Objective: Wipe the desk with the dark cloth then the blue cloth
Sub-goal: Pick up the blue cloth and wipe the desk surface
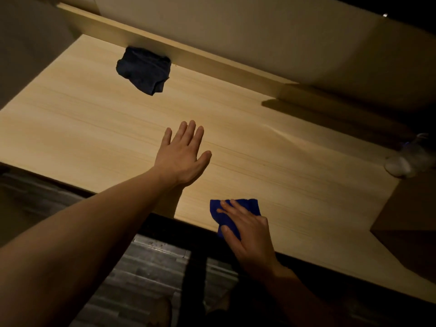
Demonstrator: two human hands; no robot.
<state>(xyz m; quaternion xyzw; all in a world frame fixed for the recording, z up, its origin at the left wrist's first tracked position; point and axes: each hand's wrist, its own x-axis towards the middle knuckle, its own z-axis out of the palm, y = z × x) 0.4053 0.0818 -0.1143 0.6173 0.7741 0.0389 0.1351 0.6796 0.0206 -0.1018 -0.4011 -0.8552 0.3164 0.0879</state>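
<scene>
Blue cloth point(236, 212) lies at the desk's point(295, 185) near edge, pinned flat under the right hand point(247, 234). Beyond it the left hand point(182, 154) hovers, empty, fingers spread wide, pointing far-left. The dark cloth point(144, 69) sits crumpled far-left against the back ledge point(212, 60), nearer the left hand, well apart from it.

A single head-worn, wide-angle view looks forward and steeply down from above the near edge of the desk point(94, 119). It sits close enough that both forearms enter from the bottom of the frame. The desk runs tilted across the frame, its back ledge point(188, 55) at the far side, with the floor point(146, 267) below the near edge.
</scene>
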